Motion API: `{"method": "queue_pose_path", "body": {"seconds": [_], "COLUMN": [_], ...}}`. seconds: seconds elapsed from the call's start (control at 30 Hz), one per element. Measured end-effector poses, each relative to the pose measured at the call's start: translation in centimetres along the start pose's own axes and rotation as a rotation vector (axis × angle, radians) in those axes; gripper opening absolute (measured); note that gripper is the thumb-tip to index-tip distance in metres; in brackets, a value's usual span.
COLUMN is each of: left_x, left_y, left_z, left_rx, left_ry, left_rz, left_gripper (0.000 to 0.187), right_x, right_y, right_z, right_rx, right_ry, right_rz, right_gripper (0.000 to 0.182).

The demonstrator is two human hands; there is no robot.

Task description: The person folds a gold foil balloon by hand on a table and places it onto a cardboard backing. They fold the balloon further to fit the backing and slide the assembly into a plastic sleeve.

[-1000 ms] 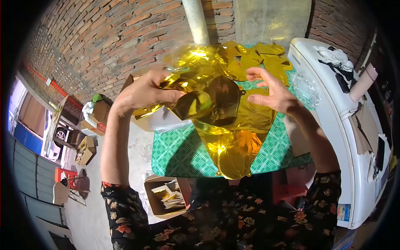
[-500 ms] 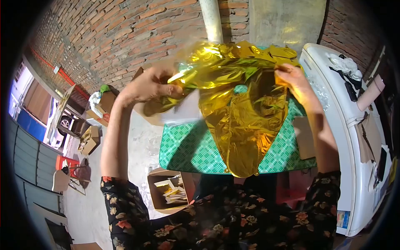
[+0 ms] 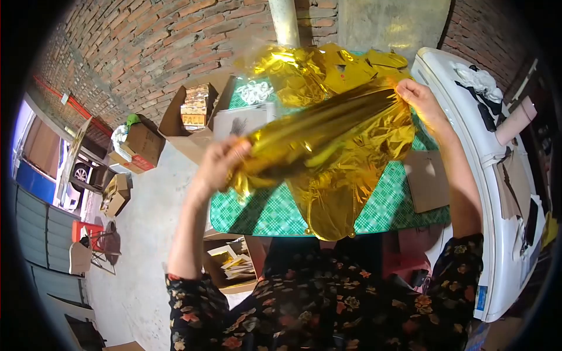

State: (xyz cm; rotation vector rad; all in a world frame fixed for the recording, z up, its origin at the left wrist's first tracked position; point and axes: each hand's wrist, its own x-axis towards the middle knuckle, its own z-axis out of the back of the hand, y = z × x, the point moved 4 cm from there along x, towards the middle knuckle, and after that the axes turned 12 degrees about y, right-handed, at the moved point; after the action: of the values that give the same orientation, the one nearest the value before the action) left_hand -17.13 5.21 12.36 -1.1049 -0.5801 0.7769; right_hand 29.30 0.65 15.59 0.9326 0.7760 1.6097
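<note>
A flat, shiny gold foil balloon (image 3: 319,131) is stretched taut between my two hands, slanting up to the right. My left hand (image 3: 222,167), blurred by motion, is closed on its lower left end. My right hand (image 3: 420,104) pinches the upper right end between thumb and fingers. Beneath the stretched part, more gold foil (image 3: 328,213) with a rounded, tabbed end reaches the front edge of the green checked tabletop (image 3: 263,213). Further gold foil pieces (image 3: 357,67) lie heaped at the back of the table.
White rings (image 3: 254,92) and a pale flat packet (image 3: 243,120) lie at the table's back left. A cardboard piece (image 3: 426,181) is at the right, beside a white appliance (image 3: 468,146). Cardboard boxes stand left (image 3: 175,120) and below (image 3: 254,257).
My left hand has swung down and toward me, pulling the gold foil into a taut band. The rings and left box have come into view. My right hand keeps its pinch.
</note>
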Motion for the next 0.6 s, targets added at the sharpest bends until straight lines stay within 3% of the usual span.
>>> {"method": "queue_pose_path", "body": {"seconds": [0.07,0.1,0.2,0.23,0.27,0.33,0.47,0.6], "left_x": [-2.8,-3.7,-6.9,-8.1,-8.7,-9.7,-9.8,-10.0], "left_y": [2.7,4.9,2.7,3.6,5.0,5.4,6.5,6.5], "left_z": [-3.6,-5.4,-11.3,-13.0,-14.7,-17.5,-19.0,-18.8], "left_rx": [-0.058,0.034,-0.112,-0.157,-0.153,-0.328,-0.375,-0.39], "left_ry": [0.136,0.181,0.287,0.382,0.46,0.502,0.547,0.532], "left_rz": [0.295,0.217,0.152,0.305,0.149,0.277,0.302,0.356], "left_gripper": [0.046,0.047,0.037,0.033,0.03,0.028,0.026,0.028], "right_x": [0.6,0.4,1.5,2.0,2.3,3.2,6.2,9.2], "right_y": [-1.6,-1.3,-3.8,-4.2,-4.7,-5.7,-4.6,-5.7], "right_z": [0.1,-0.3,-0.7,-0.8,-1.4,-3.0,-7.0,-10.9], "right_rx": [-0.047,-0.172,-0.329,-0.423,-0.481,-0.597,-0.812,-0.914], "right_ry": [0.007,0.009,0.042,0.069,0.081,0.107,0.297,0.332], "right_rz": [-0.023,-0.044,0.009,-0.062,-0.072,-0.087,-0.239,-0.187], "right_gripper": [0.026,0.026,0.025,0.026,0.026,0.028,0.029,0.027]}}
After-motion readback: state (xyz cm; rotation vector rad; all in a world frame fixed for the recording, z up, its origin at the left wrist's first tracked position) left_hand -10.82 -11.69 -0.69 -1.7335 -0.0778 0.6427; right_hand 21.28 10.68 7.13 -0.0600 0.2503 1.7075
